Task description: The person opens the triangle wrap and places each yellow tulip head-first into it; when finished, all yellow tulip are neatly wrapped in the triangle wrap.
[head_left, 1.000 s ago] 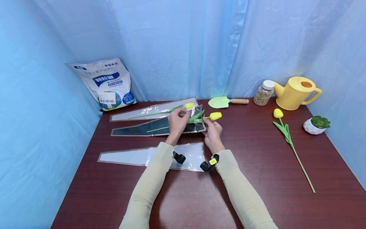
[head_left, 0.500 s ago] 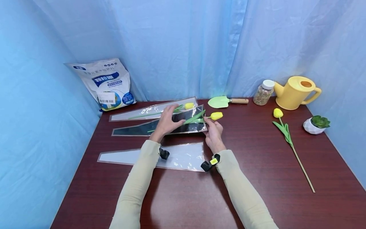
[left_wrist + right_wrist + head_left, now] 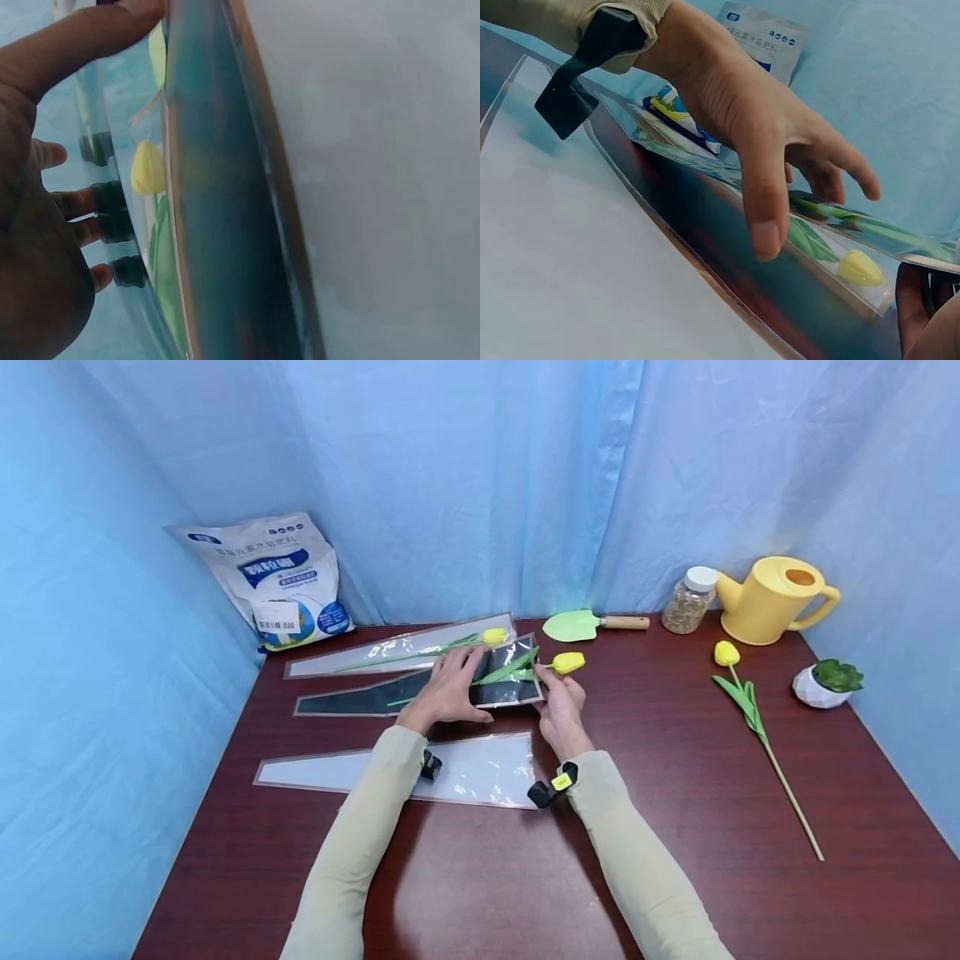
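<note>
The black tapered flower sleeve (image 3: pixel 497 695), a yellow tulip (image 3: pixel 567 663) along it (head past the wide end), is near the far edge of the tabletop (image 3: pixel 525 877); the right hand (image 3: pixel 562 708) pinches that end, the left hand (image 3: pixel 448 687) spreads unclenched across it.

On my table (image 3: pixel 615 868), toward the left, lie the front sleeve (image 3: pixel 480 772), middle sleeve (image 3: pixel 510 695) and back sleeve (image 3: pixel 322 667), one behind another. The first tulip (image 3: pixel 492 637) lies within the back sleeve's outline; the second tulip (image 3: pixel 510 669) runs along the middle sleeve, partly under the left hand (image 3: pixel 446 689), bloom (image 3: pixel 568 663) past the sleeve's right edge, near the right hand (image 3: pixel 560 706). Behind left I have the fertilizer bag (image 3: pixel 273 581); along the curtain (image 3: pixel 450 485) rightward, trowel (image 3: pixel 573 625), jar (image 3: pixel 688 602), watering can (image 3: pixel 768 606). The third tulip (image 3: pixel 752 710) lies before them, left of the potted succulent (image 3: pixel 825 683).
</note>
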`<act>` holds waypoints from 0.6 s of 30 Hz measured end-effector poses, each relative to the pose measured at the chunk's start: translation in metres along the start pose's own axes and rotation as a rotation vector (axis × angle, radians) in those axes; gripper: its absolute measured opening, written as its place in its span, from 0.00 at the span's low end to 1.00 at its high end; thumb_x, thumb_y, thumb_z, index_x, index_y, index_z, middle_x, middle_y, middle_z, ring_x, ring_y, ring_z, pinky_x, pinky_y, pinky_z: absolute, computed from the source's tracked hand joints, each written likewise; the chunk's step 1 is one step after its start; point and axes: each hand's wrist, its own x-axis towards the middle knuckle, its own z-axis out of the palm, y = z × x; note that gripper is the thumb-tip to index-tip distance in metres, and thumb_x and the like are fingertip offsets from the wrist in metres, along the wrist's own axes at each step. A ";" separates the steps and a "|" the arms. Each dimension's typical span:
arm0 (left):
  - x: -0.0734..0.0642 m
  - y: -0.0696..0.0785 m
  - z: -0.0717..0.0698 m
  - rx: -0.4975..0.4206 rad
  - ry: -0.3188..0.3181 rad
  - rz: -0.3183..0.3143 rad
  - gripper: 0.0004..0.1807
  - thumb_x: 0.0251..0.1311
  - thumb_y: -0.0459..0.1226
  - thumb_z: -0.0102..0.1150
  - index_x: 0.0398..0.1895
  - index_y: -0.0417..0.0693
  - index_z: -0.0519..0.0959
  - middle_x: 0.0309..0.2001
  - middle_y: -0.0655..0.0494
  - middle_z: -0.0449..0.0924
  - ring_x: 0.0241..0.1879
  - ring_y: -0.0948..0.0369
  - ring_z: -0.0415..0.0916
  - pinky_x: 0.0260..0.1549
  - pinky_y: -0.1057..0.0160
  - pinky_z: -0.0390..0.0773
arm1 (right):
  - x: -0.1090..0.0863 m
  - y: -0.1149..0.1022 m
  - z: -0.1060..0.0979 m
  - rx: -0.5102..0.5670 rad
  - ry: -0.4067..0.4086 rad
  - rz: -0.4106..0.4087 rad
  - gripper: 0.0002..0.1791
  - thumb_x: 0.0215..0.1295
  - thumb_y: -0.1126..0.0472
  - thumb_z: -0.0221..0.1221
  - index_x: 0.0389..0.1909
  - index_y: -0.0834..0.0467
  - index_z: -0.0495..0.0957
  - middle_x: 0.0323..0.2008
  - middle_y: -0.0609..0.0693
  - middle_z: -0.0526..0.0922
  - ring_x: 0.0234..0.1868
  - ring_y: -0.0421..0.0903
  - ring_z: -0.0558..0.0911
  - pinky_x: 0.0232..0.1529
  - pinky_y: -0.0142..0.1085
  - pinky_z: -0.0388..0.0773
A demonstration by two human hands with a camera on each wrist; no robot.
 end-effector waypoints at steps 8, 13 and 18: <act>0.004 0.000 0.003 -0.005 -0.017 -0.019 0.60 0.50 0.49 0.74 0.81 0.52 0.45 0.74 0.44 0.56 0.75 0.46 0.54 0.78 0.41 0.48 | 0.002 0.002 0.000 0.000 0.022 -0.015 0.03 0.66 0.65 0.62 0.33 0.55 0.79 0.25 0.41 0.85 0.29 0.34 0.85 0.29 0.30 0.81; 0.006 0.000 0.002 -0.042 0.004 -0.029 0.57 0.51 0.45 0.71 0.80 0.53 0.47 0.72 0.43 0.59 0.73 0.47 0.56 0.77 0.42 0.50 | 0.004 0.004 -0.001 -0.018 0.036 -0.032 0.07 0.65 0.65 0.63 0.28 0.53 0.78 0.23 0.39 0.84 0.27 0.33 0.83 0.29 0.29 0.81; 0.007 -0.002 0.000 -0.062 0.018 -0.036 0.54 0.51 0.44 0.71 0.80 0.53 0.50 0.72 0.43 0.58 0.73 0.47 0.56 0.76 0.42 0.52 | 0.004 0.004 -0.003 -0.022 0.038 -0.045 0.09 0.65 0.66 0.63 0.27 0.53 0.77 0.22 0.40 0.82 0.26 0.33 0.83 0.29 0.30 0.82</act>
